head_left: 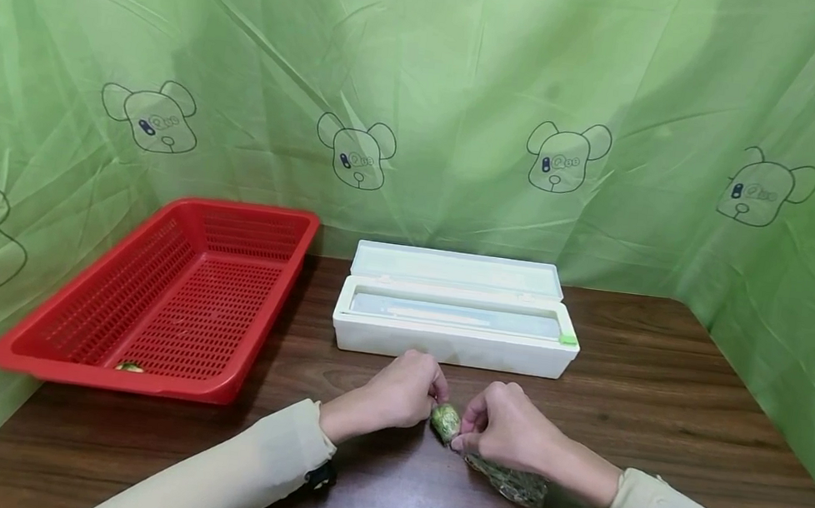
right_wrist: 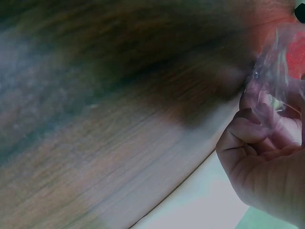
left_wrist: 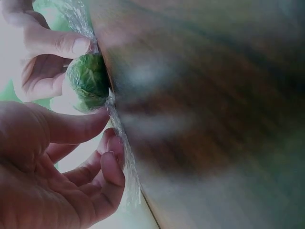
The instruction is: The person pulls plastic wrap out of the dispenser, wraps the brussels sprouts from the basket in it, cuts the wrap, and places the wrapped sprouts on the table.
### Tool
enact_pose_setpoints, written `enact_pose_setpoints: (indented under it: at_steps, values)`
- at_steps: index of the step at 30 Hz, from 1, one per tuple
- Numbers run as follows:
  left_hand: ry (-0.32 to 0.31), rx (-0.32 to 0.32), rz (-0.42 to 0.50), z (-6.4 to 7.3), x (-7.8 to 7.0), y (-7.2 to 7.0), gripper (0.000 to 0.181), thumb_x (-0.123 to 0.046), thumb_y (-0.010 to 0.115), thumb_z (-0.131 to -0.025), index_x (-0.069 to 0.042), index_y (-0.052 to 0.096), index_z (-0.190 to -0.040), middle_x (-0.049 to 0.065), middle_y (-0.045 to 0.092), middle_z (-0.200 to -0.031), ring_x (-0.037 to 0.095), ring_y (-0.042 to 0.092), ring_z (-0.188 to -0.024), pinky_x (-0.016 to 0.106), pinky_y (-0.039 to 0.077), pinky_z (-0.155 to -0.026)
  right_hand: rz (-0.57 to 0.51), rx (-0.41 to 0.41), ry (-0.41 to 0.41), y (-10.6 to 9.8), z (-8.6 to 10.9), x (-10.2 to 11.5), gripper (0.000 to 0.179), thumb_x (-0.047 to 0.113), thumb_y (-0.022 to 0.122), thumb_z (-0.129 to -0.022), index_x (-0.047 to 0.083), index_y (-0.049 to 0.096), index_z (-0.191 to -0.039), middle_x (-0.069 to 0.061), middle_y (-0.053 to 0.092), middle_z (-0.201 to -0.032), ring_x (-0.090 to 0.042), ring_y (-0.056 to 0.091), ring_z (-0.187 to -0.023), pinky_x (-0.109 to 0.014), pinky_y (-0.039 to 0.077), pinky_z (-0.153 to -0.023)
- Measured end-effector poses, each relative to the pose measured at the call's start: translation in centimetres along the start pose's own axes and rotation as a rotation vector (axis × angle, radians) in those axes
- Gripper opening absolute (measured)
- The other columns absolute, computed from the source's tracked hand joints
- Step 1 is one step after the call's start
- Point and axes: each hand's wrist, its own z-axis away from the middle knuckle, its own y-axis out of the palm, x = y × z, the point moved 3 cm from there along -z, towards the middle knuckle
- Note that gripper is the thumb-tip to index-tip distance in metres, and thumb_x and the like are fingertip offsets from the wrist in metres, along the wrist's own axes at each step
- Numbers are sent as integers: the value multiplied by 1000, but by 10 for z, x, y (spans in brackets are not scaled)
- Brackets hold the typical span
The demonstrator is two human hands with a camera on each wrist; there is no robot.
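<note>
A small green ball like a Brussels sprout [head_left: 445, 423], wrapped in clear cling film, sits between the two hands just above or on the table. My left hand [head_left: 403, 388] pinches the film at one side of it. On the opposite side, the thumb and finger of my right hand [head_left: 512, 425] pinch the other end of the film. Crumpled cling film [head_left: 517, 484] trails out beneath the right hand. In the left wrist view the leafy ball [left_wrist: 87, 81] shows plainly, gathered film on both sides. Film [right_wrist: 281, 67] covers part of the right fingers in the right wrist view.
Behind the hands stands a white cling film box [head_left: 453, 346] with its lid raised and a green slider at its right end. To the left is a red plastic basket [head_left: 114, 377] with a small greenish item [head_left: 130, 366] in its near end. Green curtains [head_left: 460, 59] surround the wooden table [head_left: 661, 417].
</note>
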Motion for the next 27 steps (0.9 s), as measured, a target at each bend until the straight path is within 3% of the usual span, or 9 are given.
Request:
enact_pose_setpoints:
  at_steps: [6, 11, 14, 18, 22, 27]
  values:
    - [44, -26, 51, 6, -1, -2, 28, 14, 71, -81, -11, 84, -85, -6, 77, -84, 9, 68, -84, 21, 54, -77, -46, 16, 7, -2, 5, 0, 25, 16, 92, -81, 21, 71, -67, 15, 61, -57, -1, 55, -49, -24, 48, -48]
    - [79, -63, 52, 17, -2, -10, 33, 15, 67, -82, -9, 85, -95, -2, 79, -97, 14, 68, -94, 27, 55, -83, -70, 43, -17, -12, 10, -4, 18, 18, 85, -89, 20, 75, -75, 14, 64, -63, 0, 52, -54, -22, 46, -51]
    - [70, -56, 74, 24, -1, -13, 32, 15, 67, -84, -7, 85, -101, 0, 79, -100, 13, 68, -91, 27, 55, -80, -74, 53, -71, -23, 14, -12, 11, 11, 81, -91, 19, 78, -84, 13, 68, -73, -2, 55, -61, -23, 47, -56]
    - [43, -12, 104, 30, 1, -13, 30, 13, 69, -89, -5, 83, -108, 4, 79, -103, 13, 70, -89, 25, 56, -75, -91, 84, -165, -34, 18, -24, 28, -7, 81, -82, 17, 79, -97, 7, 73, -91, -6, 58, -70, -26, 51, -62]
    - [8, 28, 111, 32, 3, -10, 31, 11, 69, -92, -7, 82, -114, 4, 79, -108, 12, 70, -93, 24, 55, -72, -98, 125, -264, -33, 20, -32, 41, -13, 81, -77, 16, 80, -105, 3, 72, -99, -7, 58, -72, -26, 52, -62]
    - [4, 40, 102, 33, 4, -7, 30, 10, 70, -92, -8, 82, -113, 3, 79, -108, 12, 71, -97, 24, 57, -77, -92, 161, -355, -26, 19, -32, 41, -12, 80, -81, 15, 82, -111, 2, 70, -101, -7, 59, -78, -25, 53, -63]
